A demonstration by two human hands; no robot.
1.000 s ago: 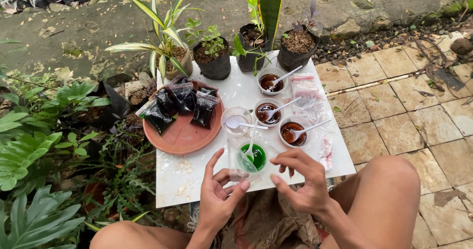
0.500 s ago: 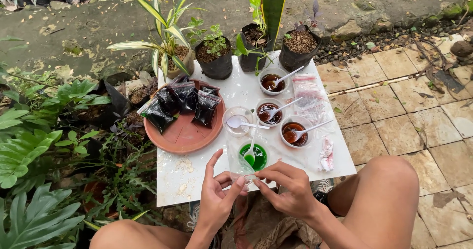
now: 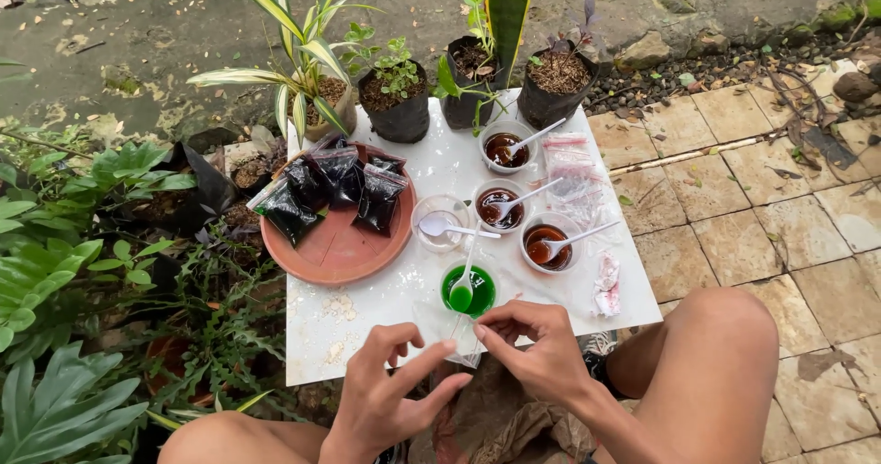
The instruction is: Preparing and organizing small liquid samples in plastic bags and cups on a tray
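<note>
seen from above, two bare hands over the near edge of a white table (image 3: 367, 335). right hand (image 3: 541, 354) pinching the top of a small clear plastic bag (image 3: 454, 331) between thumb and fingertips, closed on it. left hand (image 3: 390, 395) half open, fingers spread and curled toward the same bag, touching or nearly touching its lower edge; hard to tell which. bag held upright just in front of a cup of green liquid (image 3: 470, 290) with a white spoon (image 3: 463, 276) standing in it, probably so the mouth stays up and close to the cup. behind, a clear cup (image 3: 440, 223) with a spoon, and three cups of dark brown liquid (image 3: 503, 149) (image 3: 500, 207) (image 3: 548, 244), each with its own spoon, likely to keep the liquids unmixed. to the left, a terracotta saucer (image 3: 335, 248) carrying several filled dark bags (image 3: 335, 184), gathered together. more empty clear bags (image 3: 574, 166) lying at the right. potted plants (image 3: 399, 106) lined along the far edge.
</note>
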